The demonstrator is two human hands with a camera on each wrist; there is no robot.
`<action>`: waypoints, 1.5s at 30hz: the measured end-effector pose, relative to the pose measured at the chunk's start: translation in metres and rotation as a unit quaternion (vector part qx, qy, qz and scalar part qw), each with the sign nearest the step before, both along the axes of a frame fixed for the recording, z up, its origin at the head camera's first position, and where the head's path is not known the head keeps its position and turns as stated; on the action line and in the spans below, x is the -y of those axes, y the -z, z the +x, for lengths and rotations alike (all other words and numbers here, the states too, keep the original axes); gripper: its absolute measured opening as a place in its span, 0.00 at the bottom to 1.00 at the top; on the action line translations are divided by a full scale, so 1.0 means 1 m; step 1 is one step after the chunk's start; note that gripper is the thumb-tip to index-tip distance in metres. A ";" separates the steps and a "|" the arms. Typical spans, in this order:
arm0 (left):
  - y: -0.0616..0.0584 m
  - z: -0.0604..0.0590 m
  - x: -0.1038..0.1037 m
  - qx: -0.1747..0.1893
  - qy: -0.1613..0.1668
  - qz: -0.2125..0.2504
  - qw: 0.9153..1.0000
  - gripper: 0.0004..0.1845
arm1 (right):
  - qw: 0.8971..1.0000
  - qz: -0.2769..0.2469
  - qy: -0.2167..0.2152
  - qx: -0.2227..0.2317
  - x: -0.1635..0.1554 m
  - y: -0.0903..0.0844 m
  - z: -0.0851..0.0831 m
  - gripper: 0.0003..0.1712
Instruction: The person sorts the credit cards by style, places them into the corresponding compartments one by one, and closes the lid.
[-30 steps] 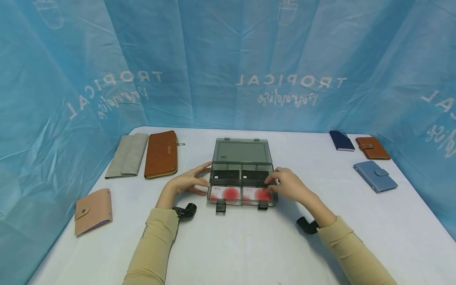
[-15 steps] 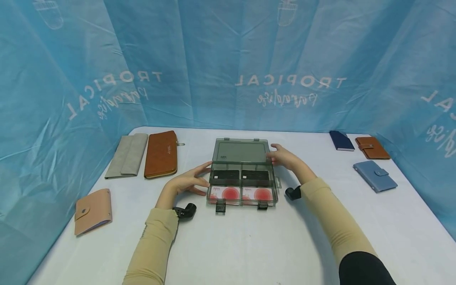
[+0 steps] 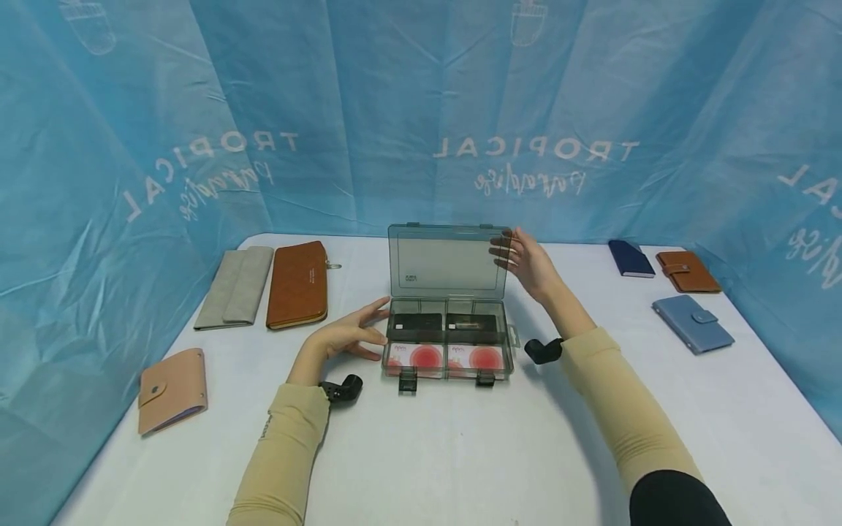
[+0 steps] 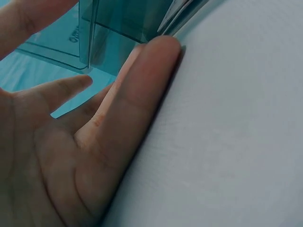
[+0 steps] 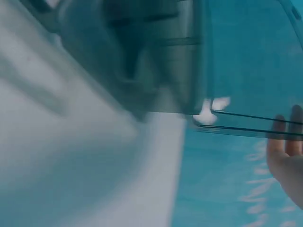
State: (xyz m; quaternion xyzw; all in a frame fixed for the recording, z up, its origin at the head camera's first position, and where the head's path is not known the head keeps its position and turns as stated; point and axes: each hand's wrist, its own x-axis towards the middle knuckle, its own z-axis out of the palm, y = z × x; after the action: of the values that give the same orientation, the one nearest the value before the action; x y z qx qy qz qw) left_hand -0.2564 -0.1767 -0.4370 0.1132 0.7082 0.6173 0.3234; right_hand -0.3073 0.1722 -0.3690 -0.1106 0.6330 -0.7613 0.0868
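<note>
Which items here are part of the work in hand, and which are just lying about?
In use:
- clear grey compartment box, steadied by the left hand
- its lid, upright, right hand at its edge
- cards inside

Lying about:
- grey wallet
- brown long wallet
- pink card holder
- navy wallet
- brown snap wallet
- blue wallet

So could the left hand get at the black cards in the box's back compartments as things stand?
Probably yes. The lid stands upright, held by the right hand, so the black cards lie uncovered, and the left hand rests open against the box beside them.
</note>
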 end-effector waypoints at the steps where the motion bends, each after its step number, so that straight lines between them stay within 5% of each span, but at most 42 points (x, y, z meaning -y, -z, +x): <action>1: 0.001 0.000 0.000 0.000 0.002 0.001 1.000 0.49 | 0.999 0.015 -0.002 -0.037 -0.002 -0.004 0.006 0.26; 4: -0.001 0.002 -0.001 -0.006 0.014 0.002 1.000 0.49 | 0.985 0.103 -0.006 -0.139 -0.010 -0.010 0.030 0.25; 7: -0.012 0.006 0.003 -0.040 0.018 -0.008 0.999 0.47 | 0.951 0.221 -0.024 -0.213 -0.016 -0.009 0.058 0.22; 10: -0.036 0.016 0.008 -0.120 0.018 -0.045 0.992 0.44 | 0.902 0.331 -0.055 -0.273 -0.018 -0.004 0.086 0.19; 12: -0.054 0.025 0.006 -0.196 0.020 -0.083 0.977 0.42 | 0.854 0.406 -0.075 -0.316 -0.016 0.000 0.102 0.20; 14: -0.069 0.037 -0.003 -0.286 0.028 -0.146 0.947 0.40 | 0.798 0.472 -0.094 -0.364 -0.013 0.005 0.115 0.22; 17: -0.080 0.056 -0.025 -0.406 0.060 -0.256 0.875 0.37 | 0.718 0.540 -0.122 -0.422 -0.006 0.016 0.128 0.25; 20: -0.075 0.070 -0.045 -0.489 0.111 -0.348 0.792 0.36 | 0.669 0.570 -0.144 -0.455 -0.001 0.027 0.135 0.27; 22: -0.069 0.075 -0.054 -0.512 0.144 -0.388 0.752 0.36 | 0.641 0.591 -0.153 -0.464 0.003 0.032 0.138 0.28; 25: -0.060 0.080 -0.060 -0.517 0.170 -0.427 0.722 0.35 | 0.590 0.618 -0.151 -0.497 0.008 0.038 0.140 0.27; 28: -0.051 0.081 -0.061 -0.517 0.179 -0.439 0.712 0.34 | 0.539 0.639 -0.135 -0.533 0.012 0.043 0.141 0.27; 30: -0.047 0.081 -0.060 -0.522 0.178 -0.437 0.710 0.34 | 0.514 0.645 -0.125 -0.552 0.014 0.045 0.142 0.26; 34: -0.041 0.080 -0.058 -0.534 0.172 -0.432 0.706 0.34 | 0.484 0.654 -0.109 -0.571 0.016 0.047 0.143 0.24; 37: -0.040 0.080 -0.057 -0.537 0.171 -0.430 0.705 0.34 | 0.481 0.657 -0.108 -0.570 0.016 0.048 0.143 0.23; 41: -0.040 0.078 -0.056 -0.538 0.174 -0.432 0.703 0.34 | 0.503 0.650 -0.110 -0.558 0.015 0.047 0.141 0.20; 43: -0.039 0.077 -0.056 -0.540 0.176 -0.433 0.700 0.34 | 0.530 0.639 -0.111 -0.547 0.013 0.045 0.138 0.17; 45: -0.039 0.076 -0.056 -0.542 0.177 -0.433 0.699 0.34 | 0.568 0.622 -0.110 -0.528 0.010 0.042 0.135 0.17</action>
State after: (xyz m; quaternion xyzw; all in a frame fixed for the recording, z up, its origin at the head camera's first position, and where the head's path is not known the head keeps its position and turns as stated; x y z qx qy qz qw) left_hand -0.1803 -0.1203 -0.3982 0.3986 0.9171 0.0063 0.0005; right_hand -0.1721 0.1623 -0.4107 -0.4801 0.8667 0.0290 -0.1323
